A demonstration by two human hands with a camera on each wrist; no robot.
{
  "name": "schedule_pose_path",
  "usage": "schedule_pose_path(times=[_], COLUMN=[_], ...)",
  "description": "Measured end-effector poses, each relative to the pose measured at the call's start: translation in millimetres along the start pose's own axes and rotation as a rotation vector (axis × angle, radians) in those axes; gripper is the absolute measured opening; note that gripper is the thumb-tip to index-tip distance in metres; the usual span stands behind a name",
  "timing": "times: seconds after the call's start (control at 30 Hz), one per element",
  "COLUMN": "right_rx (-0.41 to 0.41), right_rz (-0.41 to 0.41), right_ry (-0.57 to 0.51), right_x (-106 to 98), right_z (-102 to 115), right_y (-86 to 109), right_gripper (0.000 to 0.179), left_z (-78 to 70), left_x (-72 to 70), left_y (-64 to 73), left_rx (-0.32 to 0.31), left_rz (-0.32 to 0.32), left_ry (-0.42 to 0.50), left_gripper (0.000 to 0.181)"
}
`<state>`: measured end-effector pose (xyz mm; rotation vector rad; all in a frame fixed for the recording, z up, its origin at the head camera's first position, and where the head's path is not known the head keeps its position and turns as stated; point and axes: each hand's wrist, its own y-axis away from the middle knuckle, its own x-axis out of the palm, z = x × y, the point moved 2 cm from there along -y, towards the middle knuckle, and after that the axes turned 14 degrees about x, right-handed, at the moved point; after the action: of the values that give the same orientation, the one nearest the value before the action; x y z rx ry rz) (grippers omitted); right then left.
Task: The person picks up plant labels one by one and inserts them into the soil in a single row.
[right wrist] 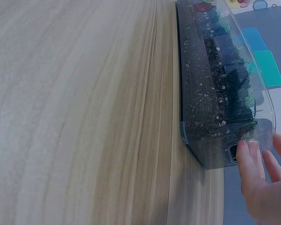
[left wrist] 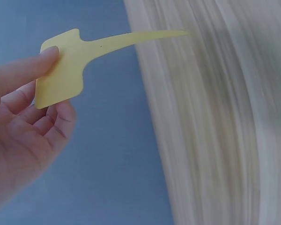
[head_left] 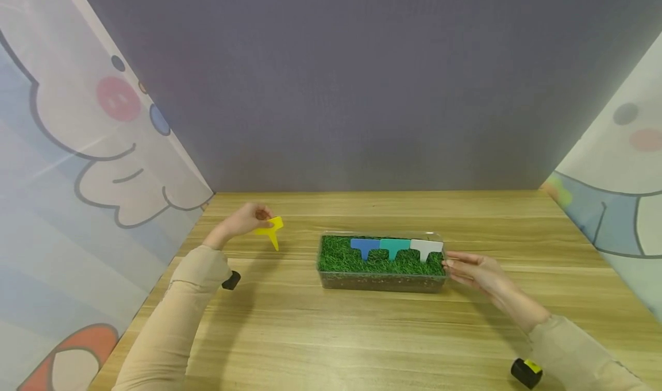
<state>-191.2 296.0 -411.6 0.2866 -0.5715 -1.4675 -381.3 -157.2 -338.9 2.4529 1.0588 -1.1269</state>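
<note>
My left hand [head_left: 242,219] pinches a yellow T-shaped plant label [left wrist: 63,77] by its wide head, thumb on one face. The label is in the air left of the planter, its pointed stem angled down in the head view. A clear plastic planter [head_left: 383,283] with dark soil and green artificial grass [head_left: 336,256] stands on the table. Blue [head_left: 365,244], teal [head_left: 395,245] and white [head_left: 427,245] labels stand in a row in the grass, stems partly hidden. At the planter's right end, my right hand [head_left: 483,273] touches the end wall with extended fingers [right wrist: 248,161].
The wooden table [head_left: 320,339] meets a grey panel [head_left: 362,92] at its far edge. Cartoon-printed sheets [head_left: 103,138] flank both sides. Small black devices [head_left: 231,280] sit at both wrists.
</note>
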Motion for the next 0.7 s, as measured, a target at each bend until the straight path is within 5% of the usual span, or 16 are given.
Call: schedule_pose_path(times=[0.7], right_rx=[-0.001], right_rz=[-0.003], right_ry=[-0.003], right_x=[-1.2], right_z=[-1.7], right_y=[-2.3], right_gripper=[0.041], left_z=[-43.4], left_x=[3.4], left_y=[-12.0], left_rx=[0.090], left_rz=[-0.037], left_ry=[0.001], left_gripper=[0.014])
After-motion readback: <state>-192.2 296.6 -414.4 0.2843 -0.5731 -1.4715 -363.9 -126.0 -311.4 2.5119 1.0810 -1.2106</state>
